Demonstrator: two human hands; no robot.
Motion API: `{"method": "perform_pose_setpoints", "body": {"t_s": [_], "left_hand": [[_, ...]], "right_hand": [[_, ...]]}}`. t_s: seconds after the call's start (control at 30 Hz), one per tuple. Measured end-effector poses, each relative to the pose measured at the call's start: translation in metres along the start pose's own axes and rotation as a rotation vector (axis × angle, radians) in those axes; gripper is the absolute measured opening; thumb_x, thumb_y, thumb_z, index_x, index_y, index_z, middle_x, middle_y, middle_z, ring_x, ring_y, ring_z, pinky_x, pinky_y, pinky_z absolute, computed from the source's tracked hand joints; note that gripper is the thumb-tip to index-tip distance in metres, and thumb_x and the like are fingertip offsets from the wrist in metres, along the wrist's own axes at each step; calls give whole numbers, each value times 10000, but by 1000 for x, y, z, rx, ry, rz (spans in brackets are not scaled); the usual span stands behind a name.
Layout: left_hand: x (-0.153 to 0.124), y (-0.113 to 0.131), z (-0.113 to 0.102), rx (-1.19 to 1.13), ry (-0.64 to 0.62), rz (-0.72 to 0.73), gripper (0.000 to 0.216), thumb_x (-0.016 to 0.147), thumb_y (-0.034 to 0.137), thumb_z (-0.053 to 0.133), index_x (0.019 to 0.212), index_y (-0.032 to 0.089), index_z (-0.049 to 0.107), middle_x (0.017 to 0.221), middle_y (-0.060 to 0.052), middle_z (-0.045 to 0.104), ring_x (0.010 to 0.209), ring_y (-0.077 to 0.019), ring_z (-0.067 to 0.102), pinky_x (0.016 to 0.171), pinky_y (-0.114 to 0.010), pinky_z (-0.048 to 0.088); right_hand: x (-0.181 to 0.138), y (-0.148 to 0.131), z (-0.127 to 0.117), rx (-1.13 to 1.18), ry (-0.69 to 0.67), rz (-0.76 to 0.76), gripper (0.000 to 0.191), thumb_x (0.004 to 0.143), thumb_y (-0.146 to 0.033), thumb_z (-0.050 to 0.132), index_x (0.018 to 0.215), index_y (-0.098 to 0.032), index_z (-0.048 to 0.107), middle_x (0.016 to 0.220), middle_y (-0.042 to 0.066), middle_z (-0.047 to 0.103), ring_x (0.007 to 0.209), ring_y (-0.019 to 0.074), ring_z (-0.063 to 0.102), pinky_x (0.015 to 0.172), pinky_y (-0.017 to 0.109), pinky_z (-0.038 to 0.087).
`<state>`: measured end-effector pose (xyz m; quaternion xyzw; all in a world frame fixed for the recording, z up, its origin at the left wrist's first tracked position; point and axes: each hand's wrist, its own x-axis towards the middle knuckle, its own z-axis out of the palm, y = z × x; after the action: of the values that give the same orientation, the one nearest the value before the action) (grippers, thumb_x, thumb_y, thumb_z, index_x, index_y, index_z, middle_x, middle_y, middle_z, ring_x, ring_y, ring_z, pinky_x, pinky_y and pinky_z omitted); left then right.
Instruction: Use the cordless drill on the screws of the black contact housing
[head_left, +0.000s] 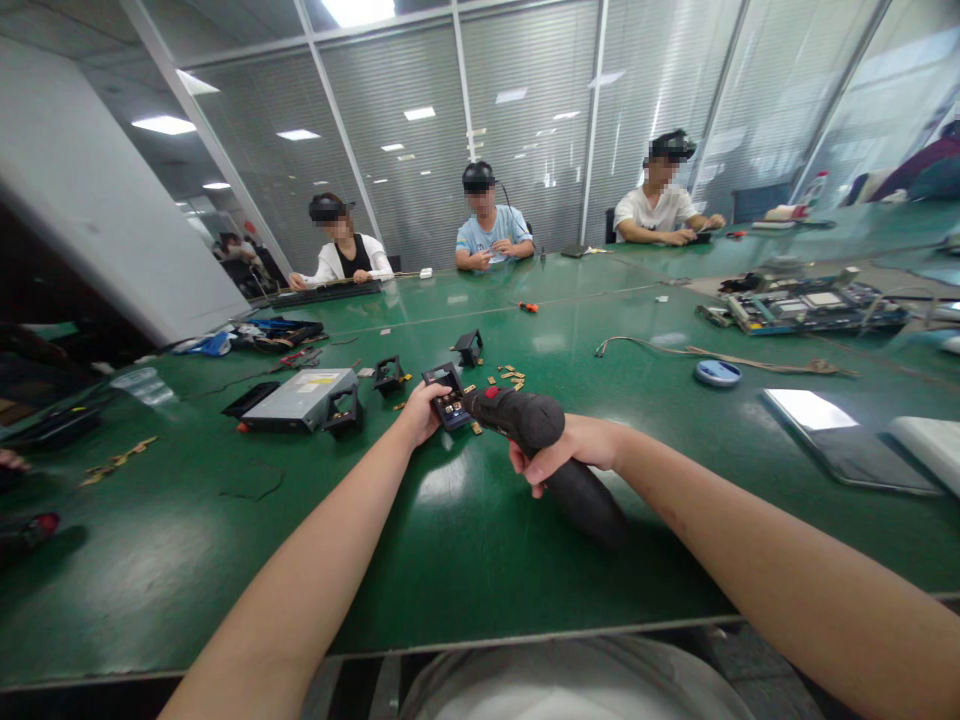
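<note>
My right hand point(564, 452) is wrapped round the grip of a black electric screwdriver point(540, 440), whose nose points left into a small black part point(448, 396). That part has gold contacts and rests on the green table point(465, 540). My left hand point(422, 409) grips the part's left side and steadies it. Small brass pieces point(510, 377) lie scattered just beyond the part.
More black brackets point(388, 375) point(469, 346) and a silver drive unit point(298, 398) lie to the left and behind. A blue round tin point(718, 372), a cable, a circuit board point(806, 303) and a tablet point(840, 435) are on the right. Three people sit at the far side.
</note>
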<state>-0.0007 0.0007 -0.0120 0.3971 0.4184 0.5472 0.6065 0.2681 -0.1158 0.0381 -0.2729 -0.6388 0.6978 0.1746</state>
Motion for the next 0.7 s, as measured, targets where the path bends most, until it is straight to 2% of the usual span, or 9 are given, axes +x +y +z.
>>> {"method": "perform_pose_setpoints", "body": {"t_s": [0.7], "left_hand": [[2, -1, -2, 10, -12, 5, 420, 610, 137, 774, 1001, 192, 629, 793, -32, 720, 661, -214, 698, 652, -344, 589]], "right_hand": [[-1, 0, 0, 5, 11, -2, 332, 587, -314, 891, 824, -152, 723, 732, 10, 726, 623, 196, 716, 629, 300, 565]]}}
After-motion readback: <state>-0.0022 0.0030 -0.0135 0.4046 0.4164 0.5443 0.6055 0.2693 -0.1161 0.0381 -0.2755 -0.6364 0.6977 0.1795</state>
